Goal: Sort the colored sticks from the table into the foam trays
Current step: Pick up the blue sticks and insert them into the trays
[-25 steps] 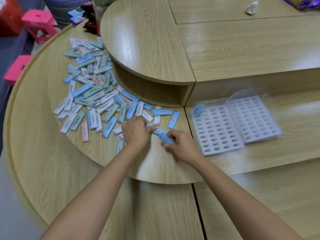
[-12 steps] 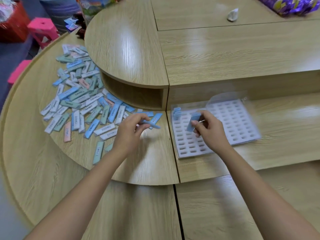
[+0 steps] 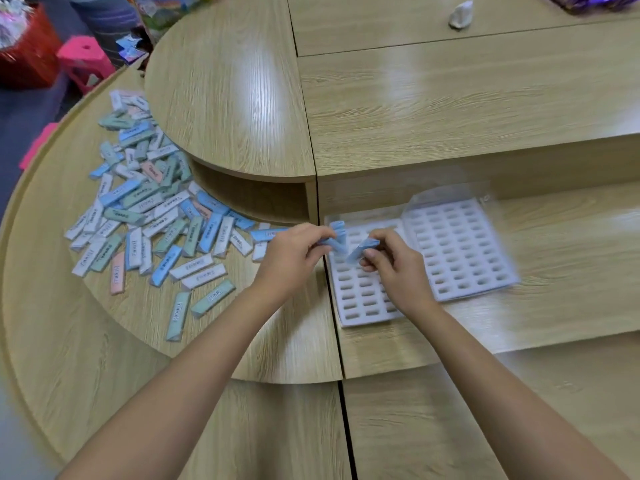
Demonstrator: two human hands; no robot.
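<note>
No text could be read. The flat rectangular sticks (image 3: 166,265) in blue, green, white and pink, scattered on the round light-wood table (image 3: 104,341), each carried a short line of dark print along the upper face. The characters were too small and too blurred to make out. The colourful printed packaging (image 3: 162,12) at the far edge and the shiny purple wrapper (image 3: 588,1) in the top right corner showed only patterns, with no legible words, numbers or brand marks.

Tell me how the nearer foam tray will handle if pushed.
Probably light: the tray is thin white foam full of holes. It likely slides easily on the smooth table. Flat and wide, it should not tip.
</note>
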